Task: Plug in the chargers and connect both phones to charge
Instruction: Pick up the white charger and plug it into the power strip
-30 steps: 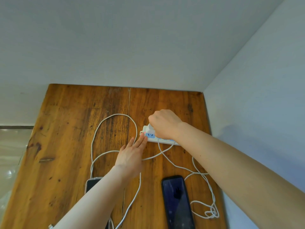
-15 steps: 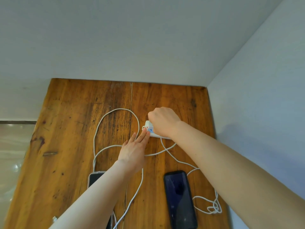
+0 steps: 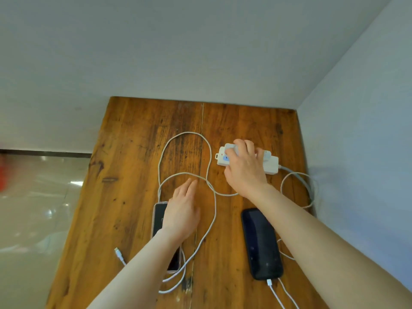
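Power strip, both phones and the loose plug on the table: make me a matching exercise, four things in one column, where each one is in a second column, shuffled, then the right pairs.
Things
1. power strip
2. black phone
3. pink-edged phone
4. loose cable plug

Places
A. partly under the left hand
B. bare wood by the table's left edge
C. under the right hand
D. beside the right forearm, cable at its near end

Pairs: 1-C, 2-D, 3-A, 4-B

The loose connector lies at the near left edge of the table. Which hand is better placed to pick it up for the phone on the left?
Left, probably. The left hand hovers open over the left phone, near the loose connector. The right hand is on the power strip.
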{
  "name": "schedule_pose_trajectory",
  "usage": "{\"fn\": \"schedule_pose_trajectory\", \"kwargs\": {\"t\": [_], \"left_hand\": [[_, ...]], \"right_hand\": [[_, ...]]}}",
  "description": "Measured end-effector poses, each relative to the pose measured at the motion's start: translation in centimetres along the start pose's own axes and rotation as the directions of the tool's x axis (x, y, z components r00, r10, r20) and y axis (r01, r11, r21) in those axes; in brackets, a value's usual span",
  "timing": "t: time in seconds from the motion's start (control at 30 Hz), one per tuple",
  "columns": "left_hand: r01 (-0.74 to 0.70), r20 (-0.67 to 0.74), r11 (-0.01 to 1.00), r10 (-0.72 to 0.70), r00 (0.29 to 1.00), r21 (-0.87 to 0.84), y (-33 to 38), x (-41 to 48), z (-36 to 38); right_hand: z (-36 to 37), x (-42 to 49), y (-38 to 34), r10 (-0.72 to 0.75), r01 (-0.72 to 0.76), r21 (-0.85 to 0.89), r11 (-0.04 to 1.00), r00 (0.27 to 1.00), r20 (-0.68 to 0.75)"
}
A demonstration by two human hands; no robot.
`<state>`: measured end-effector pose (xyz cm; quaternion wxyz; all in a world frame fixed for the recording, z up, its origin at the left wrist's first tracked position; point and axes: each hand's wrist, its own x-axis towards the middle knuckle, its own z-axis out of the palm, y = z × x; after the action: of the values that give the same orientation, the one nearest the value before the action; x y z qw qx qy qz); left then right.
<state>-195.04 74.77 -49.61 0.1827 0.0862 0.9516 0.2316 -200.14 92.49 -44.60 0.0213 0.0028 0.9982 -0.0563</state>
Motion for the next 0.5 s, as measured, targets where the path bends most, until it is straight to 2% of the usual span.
{"fn": "schedule_pose_trajectory", "kwargs": {"t": [0.1, 0.2, 0.37, 0.5], "left_hand": [[0.085, -0.075, 0.995, -0.090, 0.993, -0.059, -4.1, -3.7, -0.8], [0.107, -0.102, 0.992, -0.114, 0.988, -0.072, -7.7, -7.2, -1.3], [0.212, -0.153, 0.971, -0.227, 0.962, -0.113, -13.7, -13.5, -1.6], [0.257, -0.086, 0.966, -0.254, 0.963, 0.024, -18.3, -17.1, -1.8]], "right_hand": [[0.8, -3.3, -3.1, 0.063, -0.064, 0.021, 0.998, 0.998, 0.004], [2.1, -7.1, -6.4, 0.063, -0.066, 0.110, 0.992, 0.997, 0.038], [5.1, -13.6, -14.4, -0.051, -0.002, 0.260, 0.966, 0.979, 0.198], [7.9, -17.0, -21.5, -0.178, 0.090, 0.291, 0.952, 0.941, 0.289]]}}
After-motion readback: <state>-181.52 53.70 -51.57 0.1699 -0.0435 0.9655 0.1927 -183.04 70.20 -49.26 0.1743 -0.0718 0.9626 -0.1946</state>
